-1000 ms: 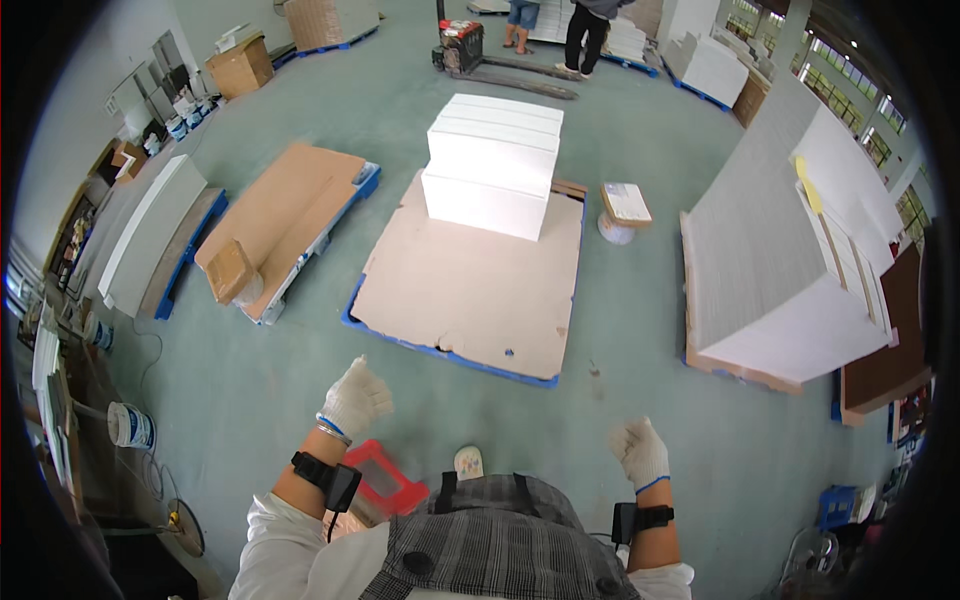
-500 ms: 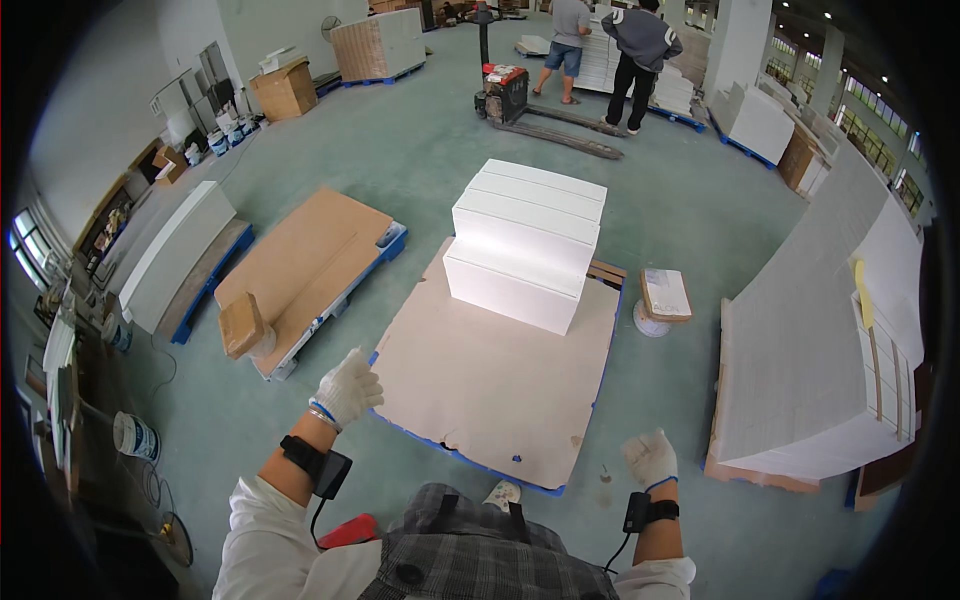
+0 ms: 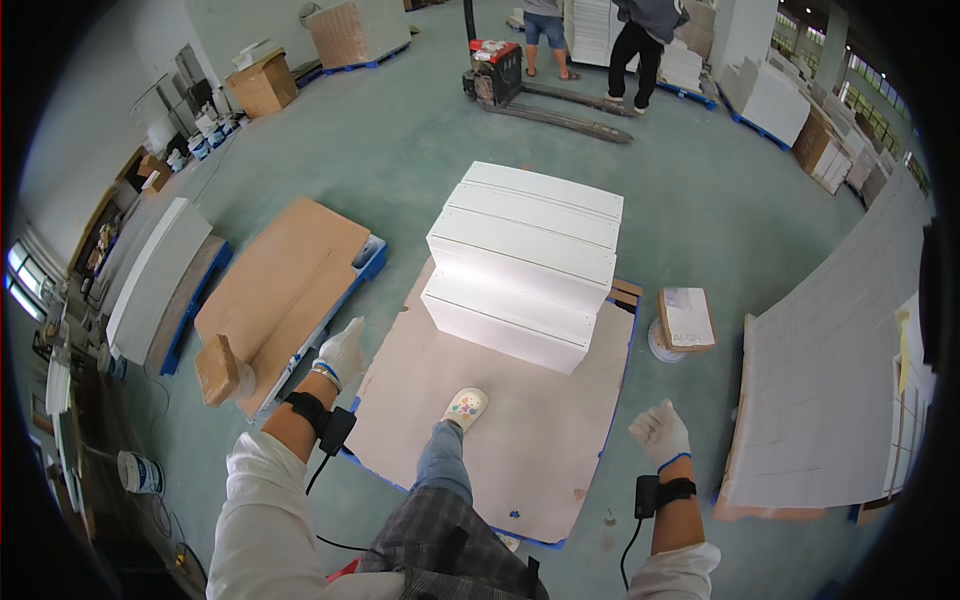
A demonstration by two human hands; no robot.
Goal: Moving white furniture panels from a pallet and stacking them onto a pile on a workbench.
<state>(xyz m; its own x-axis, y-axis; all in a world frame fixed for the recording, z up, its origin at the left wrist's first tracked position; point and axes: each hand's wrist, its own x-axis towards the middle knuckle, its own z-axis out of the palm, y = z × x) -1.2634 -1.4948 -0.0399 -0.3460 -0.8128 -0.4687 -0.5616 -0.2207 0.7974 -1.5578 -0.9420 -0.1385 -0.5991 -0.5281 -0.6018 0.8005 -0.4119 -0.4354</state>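
A stepped stack of white panels (image 3: pixel 525 222) lies on a cardboard-covered blue pallet (image 3: pixel 500 410) in front of me. My left hand (image 3: pixel 342 354), in a white knit glove, hangs in the air by the pallet's left edge, thumb apart and nothing in it. On the right, my gloved right hand (image 3: pixel 660 434) hovers over the floor beside the pallet, its fingers curled in and holding nothing visible. Neither hand touches the panels. One of my feet, in a cream clog (image 3: pixel 465 408), is on the cardboard close to the stack.
To the left is another cardboard-topped pallet (image 3: pixel 285 290) with a brown box (image 3: pixel 217 370) at its near corner. A box (image 3: pixel 687 318) sits on a bucket to the right, before a large white stack (image 3: pixel 830 390). Two people stand beyond the pallet truck (image 3: pixel 495 75).
I have stepped forward, one foot now on the cardboard. The panel stack appears nearer. My left hand has shifted slightly left, and my right hand has risen, its fingers more curled.
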